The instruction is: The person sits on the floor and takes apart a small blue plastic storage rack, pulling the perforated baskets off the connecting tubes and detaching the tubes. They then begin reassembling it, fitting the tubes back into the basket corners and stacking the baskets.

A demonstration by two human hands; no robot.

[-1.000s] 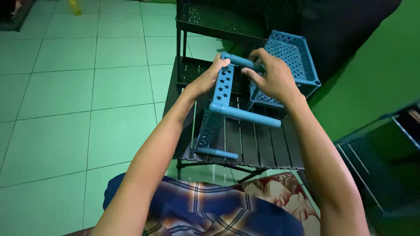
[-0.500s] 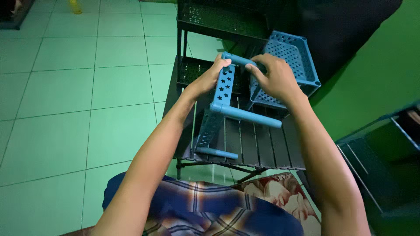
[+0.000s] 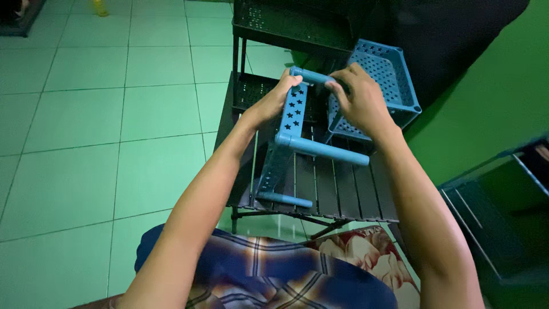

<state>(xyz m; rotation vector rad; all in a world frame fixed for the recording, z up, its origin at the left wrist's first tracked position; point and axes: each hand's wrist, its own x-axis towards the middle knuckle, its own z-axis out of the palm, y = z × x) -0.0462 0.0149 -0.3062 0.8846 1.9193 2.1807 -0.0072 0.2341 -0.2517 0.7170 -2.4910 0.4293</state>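
- The left hand (image 3: 273, 102) is gripping the far end of a blue plastic side panel (image 3: 291, 114) with star-shaped holes, fingers clenched around its top corner.
- The panel is standing tilted on the dark slatted table (image 3: 337, 194), its near end resting towards the table's near edge.
- It is looking light and stiff, smooth enough to slip; the round pegs and the corners are offering the surest hold, since the perforated web may be flexing or cracking under a squeeze.
- Three blue pegs are sticking out of the panel to the right: far (image 3: 311, 75), middle (image 3: 326, 150), near (image 3: 286, 199).
- The right hand (image 3: 360, 100) is pinching the far peg, fingers closed on it.
- One blue perforated basket (image 3: 394, 86) is sitting just right of the hands, probably on the table's far right corner.
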